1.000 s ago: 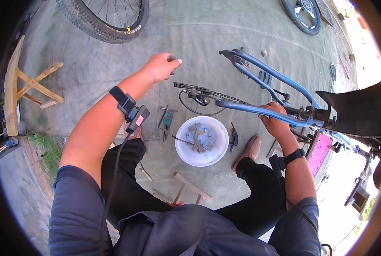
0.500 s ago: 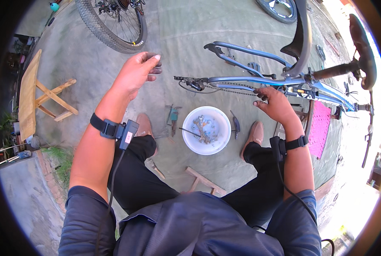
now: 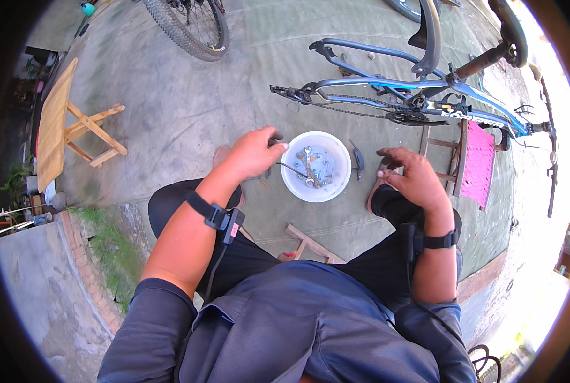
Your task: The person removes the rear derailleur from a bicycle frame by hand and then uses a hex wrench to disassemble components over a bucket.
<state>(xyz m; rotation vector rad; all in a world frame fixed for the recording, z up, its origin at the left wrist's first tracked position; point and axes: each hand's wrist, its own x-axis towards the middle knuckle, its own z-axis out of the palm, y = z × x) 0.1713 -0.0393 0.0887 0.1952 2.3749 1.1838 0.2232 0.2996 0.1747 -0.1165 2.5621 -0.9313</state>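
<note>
While I sit low over the grey-green concrete floor [image 3: 170,121], my left hand [image 3: 254,153] hangs just beside the left rim of the round white plastic bowl [image 3: 315,166], its fingers curled loosely inward with the thumb and forefinger drawn together near a small dark thing at the bowl's edge; whether I actually have hold of it I cannot tell, since my knuckles hide the tips. That bowl stands on the floor between my knees, and inside it lie a silver metal spanner [image 3: 308,163] and a few other small metal parts too tangled to sort out. My right hand [image 3: 414,177] rests on my right knee, well apart from the bowl, fingers bent slightly and relaxed, gripping nothing. Both of my wrists carry black straps, and the left one has a small black device [image 3: 229,223] with a thin cable running back along my arm. A dark flat tool [image 3: 358,158] lies on the floor just right of the bowl. Beyond the bowl stands the blue metal bicycle frame [image 3: 387,83], with its chain hanging loose along the lower stay and its black saddle [image 3: 430,32] pointing away from me. A knobbly black bicycle tyre [image 3: 186,29] shows at the top, a wooden folding stool [image 3: 65,127] sits far left, and a pink woven mat [image 3: 478,163] lies at right.
</note>
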